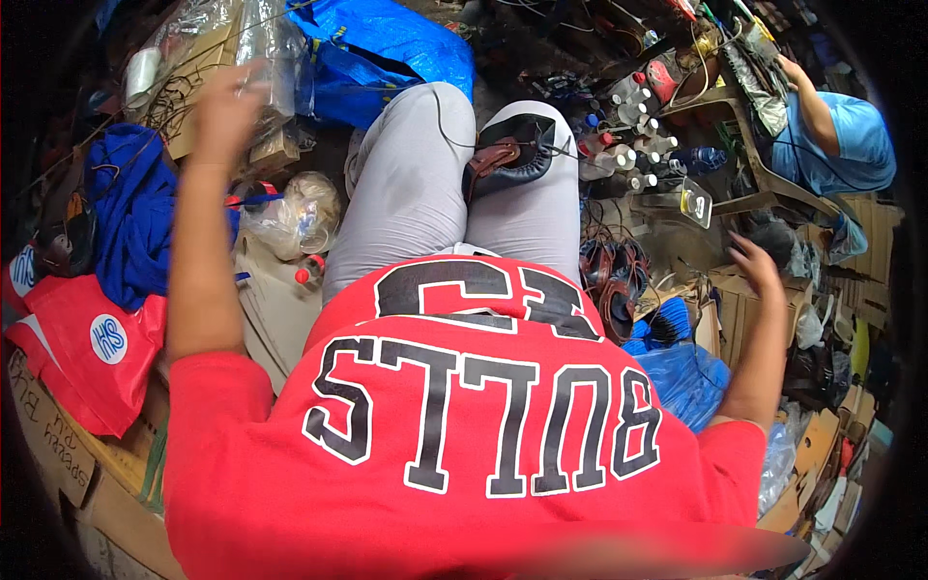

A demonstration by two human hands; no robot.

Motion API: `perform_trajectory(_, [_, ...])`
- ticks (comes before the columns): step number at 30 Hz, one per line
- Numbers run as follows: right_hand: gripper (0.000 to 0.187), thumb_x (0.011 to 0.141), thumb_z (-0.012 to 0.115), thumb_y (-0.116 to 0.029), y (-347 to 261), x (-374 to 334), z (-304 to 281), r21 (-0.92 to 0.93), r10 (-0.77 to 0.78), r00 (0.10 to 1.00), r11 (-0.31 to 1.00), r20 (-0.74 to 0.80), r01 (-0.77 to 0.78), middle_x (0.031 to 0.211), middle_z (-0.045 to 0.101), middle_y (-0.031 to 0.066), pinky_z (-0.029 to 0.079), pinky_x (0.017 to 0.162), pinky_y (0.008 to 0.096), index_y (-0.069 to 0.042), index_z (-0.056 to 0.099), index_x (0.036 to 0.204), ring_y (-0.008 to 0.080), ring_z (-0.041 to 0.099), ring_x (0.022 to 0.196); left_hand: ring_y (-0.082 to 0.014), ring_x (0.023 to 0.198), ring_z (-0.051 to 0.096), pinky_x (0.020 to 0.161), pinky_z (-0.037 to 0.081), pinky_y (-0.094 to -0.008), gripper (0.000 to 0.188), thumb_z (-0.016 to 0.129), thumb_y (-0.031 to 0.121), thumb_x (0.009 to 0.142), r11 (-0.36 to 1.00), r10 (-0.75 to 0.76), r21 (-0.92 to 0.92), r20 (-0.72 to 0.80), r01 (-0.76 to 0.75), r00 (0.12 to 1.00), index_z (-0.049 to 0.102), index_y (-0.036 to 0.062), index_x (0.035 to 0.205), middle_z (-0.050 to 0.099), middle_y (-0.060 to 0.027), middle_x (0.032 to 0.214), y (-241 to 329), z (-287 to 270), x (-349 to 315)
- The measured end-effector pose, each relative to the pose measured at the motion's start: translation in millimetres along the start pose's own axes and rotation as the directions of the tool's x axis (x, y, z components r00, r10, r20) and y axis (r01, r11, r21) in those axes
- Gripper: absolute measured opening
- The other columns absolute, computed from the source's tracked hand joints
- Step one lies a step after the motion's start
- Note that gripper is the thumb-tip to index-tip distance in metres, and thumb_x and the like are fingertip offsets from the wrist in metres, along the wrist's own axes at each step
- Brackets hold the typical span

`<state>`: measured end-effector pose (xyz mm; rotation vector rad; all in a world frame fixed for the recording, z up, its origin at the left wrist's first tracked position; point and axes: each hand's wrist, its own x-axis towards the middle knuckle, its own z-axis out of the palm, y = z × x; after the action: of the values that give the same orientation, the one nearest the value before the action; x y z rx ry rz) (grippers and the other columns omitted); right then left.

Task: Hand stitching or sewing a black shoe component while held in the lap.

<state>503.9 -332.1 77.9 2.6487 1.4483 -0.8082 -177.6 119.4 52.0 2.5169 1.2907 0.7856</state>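
Between your left hand (227, 111), whose blurred grip I cannot tell, and your spread-fingered right hand (758, 267) lies a curved dark-leather piece (527, 174).

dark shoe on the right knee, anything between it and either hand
For the left hand, yes: the left knee, with a thin dark cord across it. Between the shoe and right hand, a clear plastic container shows, seemingly lower, so probably not blocking.
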Motion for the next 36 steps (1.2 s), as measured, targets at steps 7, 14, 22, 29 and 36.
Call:
perform_trajectory(7, [0.044,0.086,0.063,-0.024,-301.7,40.9,121.1,0.784,-0.452,0.892,0.555,0.001,0.280,0.106,0.057,0.0029,0.042,0.080,0.0239,-0.007,0.051,0.124,0.0092,0.049,0.089,-0.0232,0.088,0.061,0.078,0.047,-0.0308,0.026,0.063,0.011,0.078,0.791,0.382,-0.583,0.231,-0.187,0.895,0.064,0.0059,0.104,0.063,-0.0121,0.096,162.5,118.0,-32.5])
perform_trajectory(14, [0.027,0.085,0.061,-0.031,-307.6,50.6,114.0,0.872,-0.347,0.936,0.474,0.054,0.125,0.062,0.039,-0.0098,0.024,0.050,0.0203,-0.013,0.051,0.068,0.0019,0.031,0.055,-0.0103,0.063,0.046,0.059,0.039,-0.0278,0.021,0.059,0.020,0.086,0.817,0.190,-0.563,0.463,0.121,0.866,0.060,0.0005,0.078,0.054,-0.0047,0.065,147.9,104.7,-22.0])
perform_trajectory(22, [0.021,0.083,0.061,-0.028,-252.9,51.0,102.6,0.894,-0.166,0.985,0.448,0.056,0.024,0.059,0.035,-0.0082,0.025,0.052,0.0213,-0.012,0.054,0.073,0.0042,0.032,0.055,-0.0105,0.076,0.052,0.071,0.041,-0.0241,0.024,0.057,0.023,0.088,0.681,-0.024,-0.517,0.692,0.518,0.721,0.062,0.0010,0.082,0.058,-0.0001,0.077,42.8,79.9,-33.0])
perform_trajectory(29, [0.020,0.083,0.060,-0.010,-273.7,57.1,82.9,0.704,-0.207,0.971,0.671,-0.123,0.232,0.079,0.052,-0.0014,0.040,0.064,0.0213,-0.004,0.065,0.101,0.0075,0.047,0.068,-0.0188,0.111,0.052,0.095,0.040,-0.0301,0.030,0.064,0.009,0.080,0.750,0.271,-0.661,0.269,-0.027,0.924,0.062,0.0044,0.109,0.057,-0.0104,0.120,126.4,102.5,-2.6])
perform_trajectory(36, [0.008,0.083,0.060,-0.006,-327.5,85.9,79.3,0.572,-0.440,0.871,0.666,-0.218,0.479,0.084,0.059,0.0006,0.043,0.073,0.0227,-0.001,0.061,0.090,0.0099,0.053,0.078,-0.0199,0.097,0.056,0.086,0.042,-0.0297,0.031,0.068,0.020,0.077,0.735,0.480,-0.676,0.465,-0.052,0.744,0.058,0.0049,0.102,0.062,-0.0082,0.099,202.0,138.1,28.8])
